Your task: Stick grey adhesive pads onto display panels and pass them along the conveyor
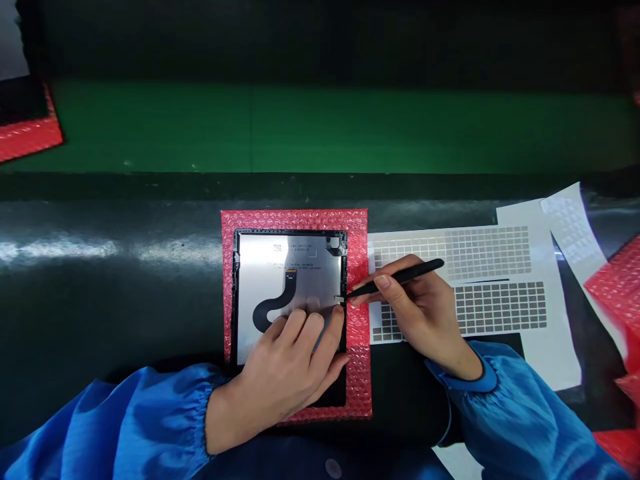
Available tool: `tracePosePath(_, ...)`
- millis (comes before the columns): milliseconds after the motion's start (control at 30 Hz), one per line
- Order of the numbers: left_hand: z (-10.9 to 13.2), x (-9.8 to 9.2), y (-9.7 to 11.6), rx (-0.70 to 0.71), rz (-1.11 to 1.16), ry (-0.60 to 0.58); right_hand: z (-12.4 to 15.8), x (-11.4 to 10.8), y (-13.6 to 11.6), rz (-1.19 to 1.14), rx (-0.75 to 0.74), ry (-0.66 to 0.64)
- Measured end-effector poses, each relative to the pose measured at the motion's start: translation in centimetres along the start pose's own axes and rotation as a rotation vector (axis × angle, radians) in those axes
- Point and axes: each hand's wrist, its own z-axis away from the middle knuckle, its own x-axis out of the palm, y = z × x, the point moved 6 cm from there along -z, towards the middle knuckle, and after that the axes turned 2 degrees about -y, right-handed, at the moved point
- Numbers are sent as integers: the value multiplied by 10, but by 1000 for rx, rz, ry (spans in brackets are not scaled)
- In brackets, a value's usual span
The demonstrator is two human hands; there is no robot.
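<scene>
L hand [285, 373] open, fingers flat on glossy silver back of black-framed display panel [310, 267], just below S-curved black flex cable [273, 308]; panel on pink bubble wrap [358, 353]; R hand [420, 317] pinching slim black tweezers [395, 280], tips at panel's R edge; grey-grid paper label sheets [500, 307] just beyond.

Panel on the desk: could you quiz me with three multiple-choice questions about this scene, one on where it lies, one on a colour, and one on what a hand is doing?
1. Where does the panel lie?
A) on pink bubble wrap
B) on the white sheets
C) on the green strip

2. What colour are the sleeves?
A) green
B) red
C) blue

3. What does the right hand hold?
A) nothing
B) black tweezers
C) a white sheet

Answers:
1. A, the wrap shows all around the panel.
2. C, both sleeves and the cuffs show blue.
3. B, its fingers grip them, with the tip at the panel's edge.
</scene>
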Motion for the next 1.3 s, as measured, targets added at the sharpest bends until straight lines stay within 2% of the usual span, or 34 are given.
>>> tracePosePath(600,-3,2,1,-18,-21,-26,-1,1,-1,4,43,-9)
tracePosePath(767,-3,1,-1,-28,9,-51,0,-4,-6,-46,42,84)
tracePosePath(900,-4,-2,-3,-40,40,-30,0,-24,-20,-9,-14,191)
tracePosePath(1000,-12,-8,-3,-39,57,7,-1,-43,-28,53,-62,251)
tracePosePath(1067,-22,-11,-2,-18,44,21,-3,-49,-29,81,-69,246)
tracePosePath(1200,-41,-7,8,95,11,-27,-3,-46,-20,116,-45,182)
tracePosePath(1300,-46,4,10,85,-28,-82,0,-42,-11,116,-25,150)
